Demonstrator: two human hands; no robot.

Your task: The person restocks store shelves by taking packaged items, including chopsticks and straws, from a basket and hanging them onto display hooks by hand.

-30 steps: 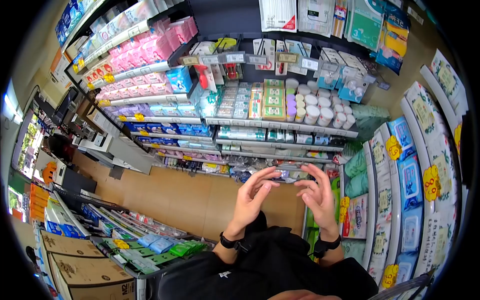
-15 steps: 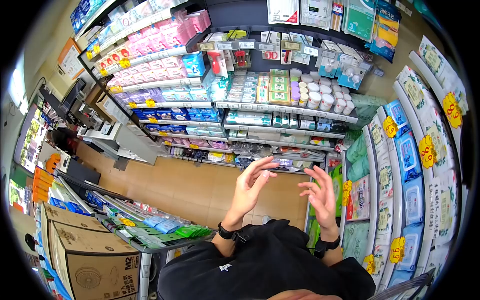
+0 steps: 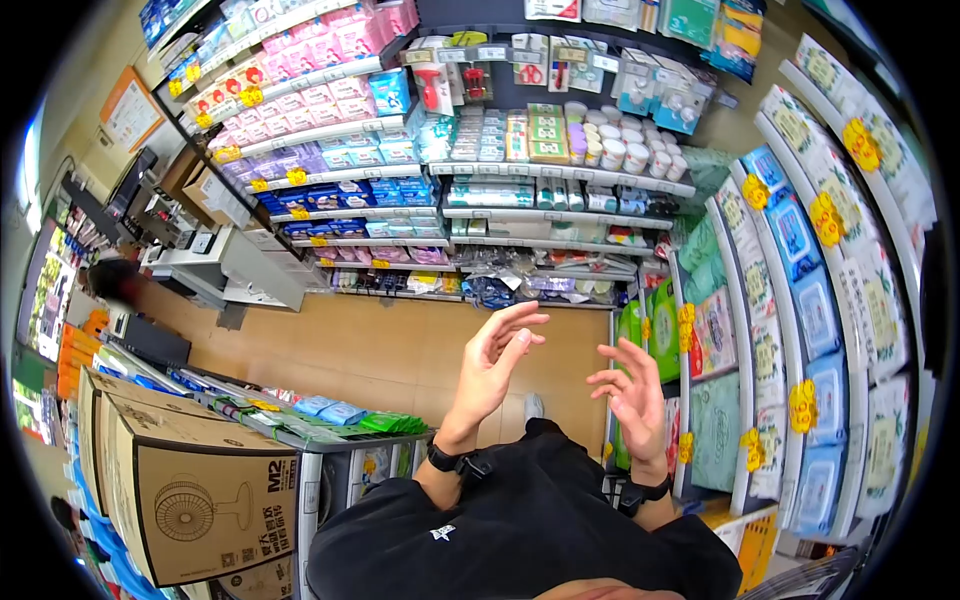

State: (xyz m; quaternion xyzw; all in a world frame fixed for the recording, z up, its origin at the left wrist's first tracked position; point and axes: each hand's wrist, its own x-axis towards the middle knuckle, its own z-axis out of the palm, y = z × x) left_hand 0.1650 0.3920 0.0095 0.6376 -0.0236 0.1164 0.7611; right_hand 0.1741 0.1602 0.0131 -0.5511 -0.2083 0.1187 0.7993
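Both hands hang in the air in front of my chest, above the tan floor (image 3: pixel 370 345). My left hand (image 3: pixel 490 365) has its fingers loosely curved and apart, with nothing in it. My right hand (image 3: pixel 635 395) is likewise empty, its fingers spread and slightly bent. It is nearest to the green packs (image 3: pixel 662 328) on the right-hand shelves but does not touch them. Each wrist wears a black band.
Ahead stands a shelf unit with pink packs (image 3: pixel 310 55), blue packs (image 3: pixel 390 193) and white tubs (image 3: pixel 636 157). Tissue and wipe packs (image 3: pixel 815 310) line the right shelves. At left are a fan carton (image 3: pixel 210 505) and a low rack (image 3: pixel 385 437). A counter (image 3: pixel 215 265) and a person (image 3: pixel 115 280) are farther back.
The view has shifted forward and down, so the far shelves sit higher and a foot shows below my hands. Both hands keep nearly the same pose, still empty.
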